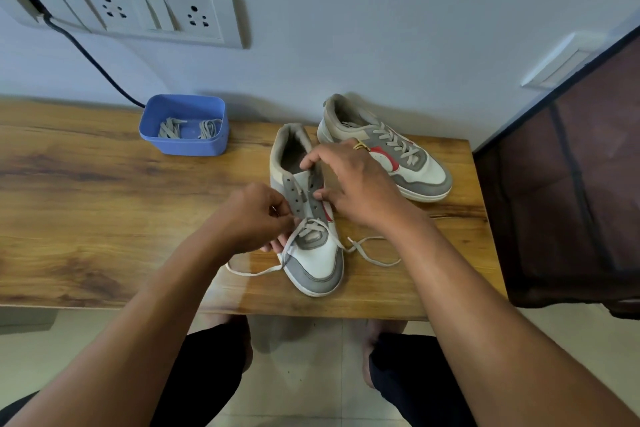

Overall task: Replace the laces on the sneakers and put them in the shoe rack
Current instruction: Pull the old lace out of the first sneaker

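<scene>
Wooden and warm-toned, the table (104,201) runs along a pale wall, and the person stands at its near edge with both bare forearms reaching over it. Right in front of them sits the near sneaker (313,253), white and grey with a touch of red, its toe pointing back toward the person and its heel toward the wall. Its lace (370,250) is threaded only through the lowest eyelets near the toe; the upper eyelets stand bare, and the two loose ends trail out over the wood on either side of the shoe. The left hand (254,215) is pinched tight on the lace at the shoe's left side, just by the lower eyelets. The right hand (353,180) rests over the upper part of the shoe, its fingers closed on the eyelet flap and the tongue, holding that side open. Just behind and to the right, touching or nearly touching the first, lies the second sneaker (415,166), fully laced, angled with its toe toward the right. Off to the left, near the wall, a blue plastic tub (187,146) holds two bundles of grey spare laces (173,128). At the table's right end stands a dark mesh-sided rack (571,184).
</scene>
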`<state>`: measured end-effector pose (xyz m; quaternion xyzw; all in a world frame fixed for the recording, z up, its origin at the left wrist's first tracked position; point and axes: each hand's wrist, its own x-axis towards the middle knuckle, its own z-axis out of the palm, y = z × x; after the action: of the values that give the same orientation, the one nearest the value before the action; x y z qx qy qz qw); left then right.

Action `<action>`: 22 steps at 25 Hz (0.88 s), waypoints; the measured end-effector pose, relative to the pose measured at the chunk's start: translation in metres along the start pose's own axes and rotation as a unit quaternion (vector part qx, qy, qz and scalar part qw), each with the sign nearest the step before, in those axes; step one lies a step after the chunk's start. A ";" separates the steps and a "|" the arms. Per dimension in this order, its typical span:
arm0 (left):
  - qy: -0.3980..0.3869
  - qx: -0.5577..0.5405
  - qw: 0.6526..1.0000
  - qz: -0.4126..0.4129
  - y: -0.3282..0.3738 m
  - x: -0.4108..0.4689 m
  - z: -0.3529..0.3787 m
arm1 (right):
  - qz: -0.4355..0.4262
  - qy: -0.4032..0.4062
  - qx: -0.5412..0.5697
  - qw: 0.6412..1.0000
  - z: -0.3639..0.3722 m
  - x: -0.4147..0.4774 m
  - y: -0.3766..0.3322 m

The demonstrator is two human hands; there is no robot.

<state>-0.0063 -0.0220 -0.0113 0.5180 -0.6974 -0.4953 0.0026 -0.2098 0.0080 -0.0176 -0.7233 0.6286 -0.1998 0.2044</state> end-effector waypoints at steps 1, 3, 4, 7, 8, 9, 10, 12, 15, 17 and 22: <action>-0.006 -0.010 1.000 -0.006 0.001 -0.001 0.002 | -0.005 0.015 -0.005 1.000 0.000 0.000 0.000; -0.002 -0.014 1.000 -0.019 0.002 -0.002 0.005 | -0.002 0.024 -0.002 1.000 0.001 0.001 0.002; 0.006 -0.007 1.000 -0.024 0.002 -0.002 0.005 | 0.005 0.021 0.003 1.000 0.001 0.001 0.003; 0.025 0.015 0.999 -0.037 0.001 -0.001 0.001 | 0.034 0.003 0.020 0.999 0.000 0.002 0.005; 0.030 0.011 0.999 -0.044 0.000 -0.001 0.000 | 0.040 0.005 0.028 0.999 0.000 0.001 0.003; 0.035 0.003 0.998 -0.050 0.000 0.000 0.000 | 0.047 0.012 0.030 0.998 0.000 0.001 0.000; 0.039 -0.007 0.998 -0.057 0.000 0.001 0.001 | 0.053 0.019 0.021 0.998 0.001 0.000 -0.004; 0.050 -0.017 0.996 -0.071 0.001 0.002 0.004 | 0.060 0.024 -0.017 0.998 0.006 0.001 -0.010; 0.076 -0.005 0.994 -0.083 0.001 0.004 0.012 | 0.086 0.017 -0.020 0.996 0.010 0.004 -0.012; 0.098 0.007 0.992 -0.082 0.001 0.004 0.016 | 0.105 0.019 -0.008 0.994 0.012 0.004 -0.012; 0.131 -0.003 0.989 -0.074 -0.001 0.005 0.019 | 0.147 0.062 0.018 0.987 0.018 0.003 -0.018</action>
<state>-0.0173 -0.0130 -0.0243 0.6291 -0.6489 -0.4240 0.0590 -0.1846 0.0078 -0.0227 -0.6057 0.7358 -0.2230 0.2049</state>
